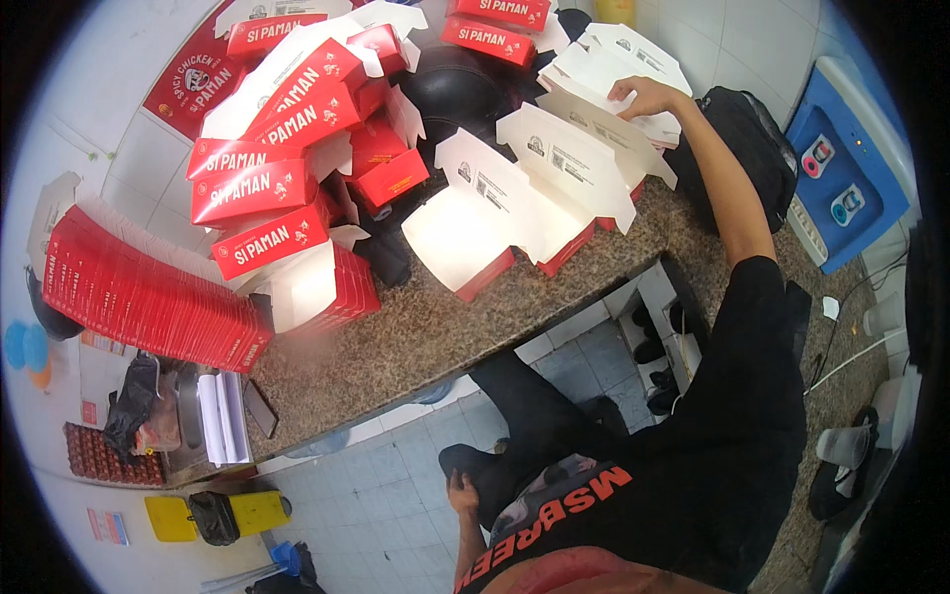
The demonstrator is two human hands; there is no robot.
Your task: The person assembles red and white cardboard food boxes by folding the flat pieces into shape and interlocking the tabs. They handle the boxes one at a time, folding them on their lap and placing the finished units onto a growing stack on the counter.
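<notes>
My right hand [648, 98] reaches out to the far right of the counter. Its fingers are curled at a white inner flap of an open cardboard food box [574, 111], among opened boxes standing close together. Nearer to me, two more open boxes, red outside and white inside, stand side by side: a left box [460, 230] and a right box [554, 183]. Low in the picture, my left hand [463, 492] rests on my dark-trousered knee, fingers laid along it, holding nothing that I can see.
Closed red boxes [257, 188] are piled at the left. Beside them leans a long row of nested red boxes [148, 287]. A black bag [742, 148] and a blue tray-like panel [851, 168] stand at the right. Papers [223, 416] and a phone [259, 408] lie at the counter's left end.
</notes>
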